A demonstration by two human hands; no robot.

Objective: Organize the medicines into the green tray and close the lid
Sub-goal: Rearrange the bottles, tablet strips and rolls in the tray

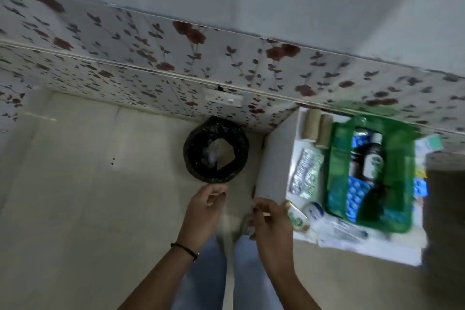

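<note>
To the right of both hands, the green tray (337, 158) sat open on a white table (274, 156). The left hand (201, 211) hung loosely curled and empty; the right hand (271, 219) pinched something small, above the tiled floor (88, 184).

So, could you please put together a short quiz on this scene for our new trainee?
1. True or false: the green tray already holds bottles and blue blister strips.
2. Where does the black-lined bin stand? A) on the white table B) on the floor, left of the table C) inside the tray
3. Fill in: the silver blister strip lies on the table to the ___ of the tray.

Key: 1 true; 2 B; 3 left. Note that neither the left hand nor the right hand is at the tray.
</note>
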